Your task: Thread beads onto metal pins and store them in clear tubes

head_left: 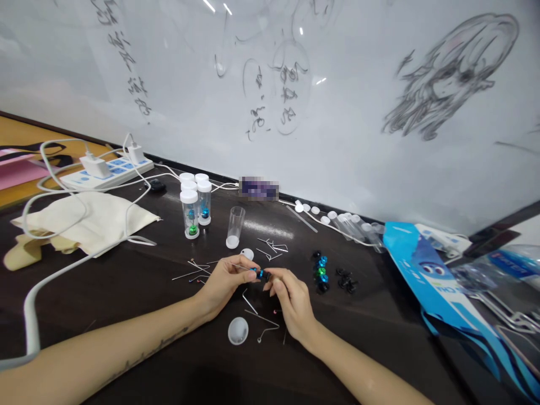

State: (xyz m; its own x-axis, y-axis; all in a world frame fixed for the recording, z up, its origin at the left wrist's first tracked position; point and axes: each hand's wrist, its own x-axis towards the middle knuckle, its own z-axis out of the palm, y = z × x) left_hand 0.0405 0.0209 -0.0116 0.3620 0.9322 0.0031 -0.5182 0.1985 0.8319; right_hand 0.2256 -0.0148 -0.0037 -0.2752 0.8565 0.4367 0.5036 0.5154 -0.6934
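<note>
My left hand (225, 281) pinches a thin metal pin (236, 265) that carries small blue and black beads (258, 274). My right hand (291, 298) meets it from the right, its fingertips closed on the beads at the pin's end. Both hands hover just over the dark table (169, 315). More bent metal pins (261, 318) lie under and around the hands. A white round cap (238, 330) rests in front of them. A small pile of blue, green and black beads (323, 274) sits just right of my right hand.
An open clear tube (235, 226) stands behind the hands, with capped tubes holding beads (192, 214) to its left. A cream cloth (84, 222), white cables and a power strip (107, 169) lie far left. A blue bag (447, 292) and loose tubes (354, 225) sit at right, a whiteboard (337, 84) behind.
</note>
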